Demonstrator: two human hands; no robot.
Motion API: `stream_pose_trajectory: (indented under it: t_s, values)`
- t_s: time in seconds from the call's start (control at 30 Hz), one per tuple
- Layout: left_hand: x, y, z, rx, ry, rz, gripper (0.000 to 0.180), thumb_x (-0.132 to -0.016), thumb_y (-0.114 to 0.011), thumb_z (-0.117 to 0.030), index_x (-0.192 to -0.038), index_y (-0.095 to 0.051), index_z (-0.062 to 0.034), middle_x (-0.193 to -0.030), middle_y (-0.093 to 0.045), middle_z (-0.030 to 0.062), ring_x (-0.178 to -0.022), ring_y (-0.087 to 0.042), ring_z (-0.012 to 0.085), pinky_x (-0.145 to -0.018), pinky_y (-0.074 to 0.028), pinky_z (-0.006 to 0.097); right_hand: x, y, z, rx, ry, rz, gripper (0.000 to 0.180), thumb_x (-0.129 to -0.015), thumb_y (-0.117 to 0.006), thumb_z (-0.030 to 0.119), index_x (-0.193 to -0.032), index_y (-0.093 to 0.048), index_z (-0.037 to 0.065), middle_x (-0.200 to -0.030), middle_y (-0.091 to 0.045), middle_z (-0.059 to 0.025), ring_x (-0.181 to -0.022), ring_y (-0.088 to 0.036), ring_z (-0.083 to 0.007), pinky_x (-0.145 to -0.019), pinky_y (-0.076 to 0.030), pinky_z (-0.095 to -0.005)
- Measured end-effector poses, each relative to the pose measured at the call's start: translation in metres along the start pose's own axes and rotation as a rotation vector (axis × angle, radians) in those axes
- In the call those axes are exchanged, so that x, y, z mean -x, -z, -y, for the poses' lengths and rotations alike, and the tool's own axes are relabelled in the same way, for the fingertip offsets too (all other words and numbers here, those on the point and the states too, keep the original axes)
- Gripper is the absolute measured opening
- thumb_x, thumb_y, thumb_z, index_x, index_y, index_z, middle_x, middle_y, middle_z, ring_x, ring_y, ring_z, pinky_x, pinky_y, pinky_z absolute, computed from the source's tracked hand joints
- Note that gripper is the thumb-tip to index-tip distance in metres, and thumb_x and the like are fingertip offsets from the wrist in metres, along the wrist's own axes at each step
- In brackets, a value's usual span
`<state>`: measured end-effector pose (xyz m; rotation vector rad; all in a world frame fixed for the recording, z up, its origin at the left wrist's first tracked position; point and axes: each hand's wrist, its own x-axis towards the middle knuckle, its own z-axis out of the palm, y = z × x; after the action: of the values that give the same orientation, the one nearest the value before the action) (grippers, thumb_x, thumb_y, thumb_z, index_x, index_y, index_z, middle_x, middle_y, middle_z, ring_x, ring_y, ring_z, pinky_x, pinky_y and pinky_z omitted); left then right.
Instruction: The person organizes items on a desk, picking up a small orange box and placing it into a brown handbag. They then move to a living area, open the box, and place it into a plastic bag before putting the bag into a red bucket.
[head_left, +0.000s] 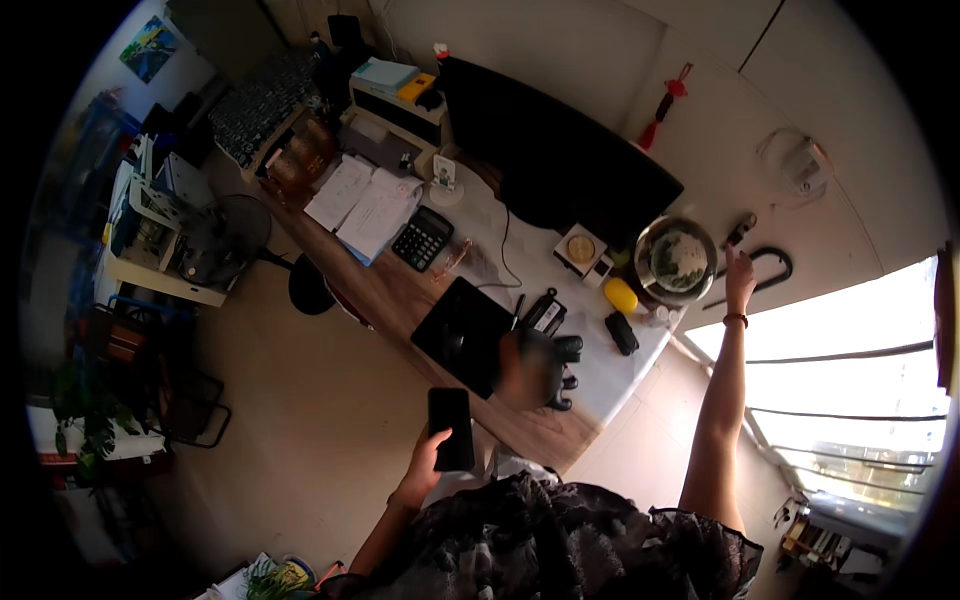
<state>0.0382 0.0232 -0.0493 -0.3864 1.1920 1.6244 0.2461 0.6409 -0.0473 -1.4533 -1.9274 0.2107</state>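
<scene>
My left hand (430, 462) holds a black smartphone (451, 428) upright below the front edge of the desk, its screen dark. Stretched far out to the right, my right arm wears a dark bracelet at the wrist. My right hand (740, 278) is at the wall beyond the desk's right end, fingers closed together, overlapping a bent black bar (785, 265). A small dark fitting (741, 230) is just above the fingertips. Whatever the fingers grip is too small to make out. Left of this hand is a round metal bowl (677, 240) with green and whitish contents.
The desk (610, 385) carries a large black monitor (560, 130), a calculator (423, 239), papers (365, 200), a black mat (462, 335), a yellow oval object (620, 295) and a black case (621, 333). A fan (225, 240) stands left. A bright window (850, 370) is at right.
</scene>
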Motion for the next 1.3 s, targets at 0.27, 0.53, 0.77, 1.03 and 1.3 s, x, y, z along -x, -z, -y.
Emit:
stream_pose_trajectory:
  t_s: [0.27,0.53,0.77,1.03,1.3]
  values:
    - [-0.100,0.039,0.048,-0.574,-0.132,0.090,0.031,-0.085,-0.060,-0.017,-0.110,-0.052,-0.0010,-0.096,-0.059,0.0039,-0.087,-0.052,0.0120,-0.077,-0.043,0.028,0.187,0.046,0.012,-0.316,-0.132,0.195,0.028,-0.086,-0.064,0.021,-0.107,-0.061,0.003,-0.096,-0.065,-0.0102,-0.085,-0.062,-0.0169,-0.071,-0.050,-0.0287]
    - [-0.133,0.048,0.038,-0.698,-0.115,0.263,0.028,-0.084,-0.059,-0.019,-0.106,-0.056,-0.0010,-0.093,-0.060,0.0035,-0.085,-0.053,0.0132,-0.078,-0.042,0.027,0.384,0.028,0.092,-0.547,-0.307,0.536,0.015,-0.082,-0.063,0.011,-0.094,-0.066,0.004,-0.073,-0.067,-0.0081,-0.066,-0.065,-0.0156,-0.060,-0.050,-0.0272]
    - [-0.131,0.053,0.026,-0.719,0.008,0.289,0.026,-0.084,-0.058,-0.013,-0.109,-0.055,-0.0032,-0.102,-0.060,0.0032,-0.092,-0.055,0.0124,-0.082,-0.043,0.025,0.421,-0.121,0.130,-0.049,0.142,0.601,0.041,-0.078,-0.064,0.037,-0.096,-0.055,0.002,-0.076,-0.064,-0.0201,-0.071,-0.063,-0.0366,-0.061,-0.051,-0.0429]
    - [-0.127,0.032,0.022,-0.737,0.044,0.403,0.032,-0.083,-0.058,-0.016,-0.110,-0.055,0.0020,-0.100,-0.061,0.0053,-0.088,-0.056,0.0128,-0.080,-0.044,0.025,0.394,-0.157,0.122,-0.058,0.147,0.458,0.024,-0.081,-0.055,0.025,-0.086,-0.054,0.002,-0.075,-0.063,-0.0214,-0.070,-0.062,-0.0398,-0.062,-0.050,-0.0467]
    - [-0.159,0.054,0.038,-0.862,-0.132,0.378,0.033,-0.084,-0.058,-0.016,-0.112,-0.053,0.0015,-0.103,-0.062,0.0116,-0.094,-0.056,0.0203,-0.084,-0.043,0.031,0.319,-0.139,0.185,-0.052,-0.360,0.390,0.044,-0.072,-0.064,0.025,-0.102,-0.047,-0.002,-0.104,-0.052,-0.0230,-0.099,-0.052,-0.0405,-0.082,-0.046,-0.0433]
